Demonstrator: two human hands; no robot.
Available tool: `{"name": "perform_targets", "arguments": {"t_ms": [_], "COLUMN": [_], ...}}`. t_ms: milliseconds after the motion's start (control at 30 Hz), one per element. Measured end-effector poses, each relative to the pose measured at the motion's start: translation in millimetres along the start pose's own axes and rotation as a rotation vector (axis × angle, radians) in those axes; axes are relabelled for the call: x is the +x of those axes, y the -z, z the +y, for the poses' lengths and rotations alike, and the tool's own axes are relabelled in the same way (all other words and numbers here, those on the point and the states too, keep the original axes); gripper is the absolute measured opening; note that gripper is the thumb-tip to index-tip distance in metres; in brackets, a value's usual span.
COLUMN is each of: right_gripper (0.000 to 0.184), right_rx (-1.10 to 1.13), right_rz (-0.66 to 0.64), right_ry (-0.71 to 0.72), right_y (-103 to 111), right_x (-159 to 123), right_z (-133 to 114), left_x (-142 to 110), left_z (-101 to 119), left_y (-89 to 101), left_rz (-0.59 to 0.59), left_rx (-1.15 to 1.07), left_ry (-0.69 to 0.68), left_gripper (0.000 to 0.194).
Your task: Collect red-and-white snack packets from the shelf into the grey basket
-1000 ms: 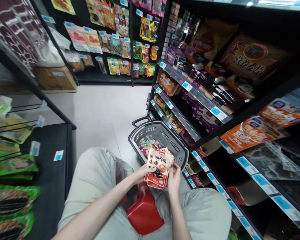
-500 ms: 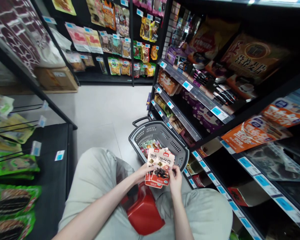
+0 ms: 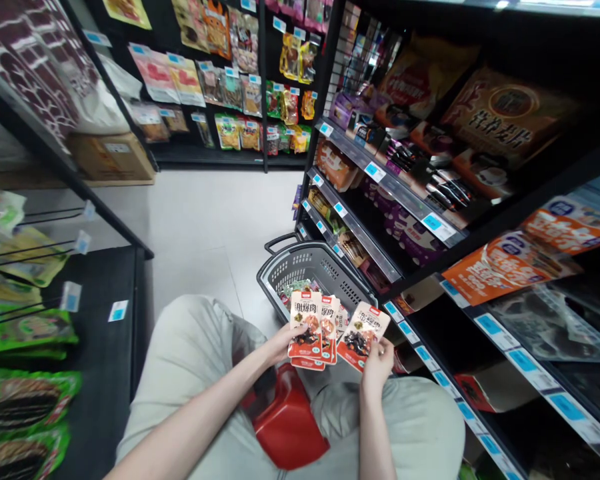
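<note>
My left hand (image 3: pixel 283 345) grips a fanned stack of white-and-red snack packets (image 3: pixel 306 327), its thumb lying over the front one. A single snack packet (image 3: pixel 363 333) of the same design is pinched in my right hand (image 3: pixel 379 363), tilted and apart from the stack. Both hands are above my lap at the near side of a grey shopping basket (image 3: pixel 325 257). Small colourful packages lie in the basket, partly hidden behind the packets.
Below my hands, a red plastic seat or stool (image 3: pixel 290 427) shows between my knees. To the right rises a tiered shelf (image 3: pixel 375 171) with bagged goods. A black rack (image 3: pixel 105 280) with green bags stands left. Hanging snacks line the back; a cardboard box (image 3: pixel 113 157) sits on the floor.
My right hand has moved to the right with one packet, drawing it apart from the stack. The stack in my left hand is now more fanned out. The basket has stayed in place.
</note>
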State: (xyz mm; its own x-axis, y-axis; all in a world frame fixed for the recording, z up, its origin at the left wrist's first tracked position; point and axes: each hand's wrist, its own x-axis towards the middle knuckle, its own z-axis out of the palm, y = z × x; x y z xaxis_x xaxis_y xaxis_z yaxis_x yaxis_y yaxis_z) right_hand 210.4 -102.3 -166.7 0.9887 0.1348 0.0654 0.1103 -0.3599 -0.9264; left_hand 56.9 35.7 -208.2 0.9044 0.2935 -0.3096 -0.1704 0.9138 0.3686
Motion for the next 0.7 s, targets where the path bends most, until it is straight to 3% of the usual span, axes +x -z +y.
{"name": "perform_targets", "arguments": {"t_ms": [267,700], "right_gripper": [0.019,0.023], "right_rx": [-0.026,0.025], "right_rz": [-0.346,-0.518], "right_ry": [0.040,0.083], "right_y": [-24,-37], "right_x": [-24,-30], "right_z": [-2,16], "left_x": [-1,-4], "left_z": [-2,-3], "left_y": [-1.1,-4.8], "left_rz": [-0.014,-0.067], "left_rx": [0.001,0.030], "left_ry": [0.006,0.071], "left_gripper": [0.039,0.038]}}
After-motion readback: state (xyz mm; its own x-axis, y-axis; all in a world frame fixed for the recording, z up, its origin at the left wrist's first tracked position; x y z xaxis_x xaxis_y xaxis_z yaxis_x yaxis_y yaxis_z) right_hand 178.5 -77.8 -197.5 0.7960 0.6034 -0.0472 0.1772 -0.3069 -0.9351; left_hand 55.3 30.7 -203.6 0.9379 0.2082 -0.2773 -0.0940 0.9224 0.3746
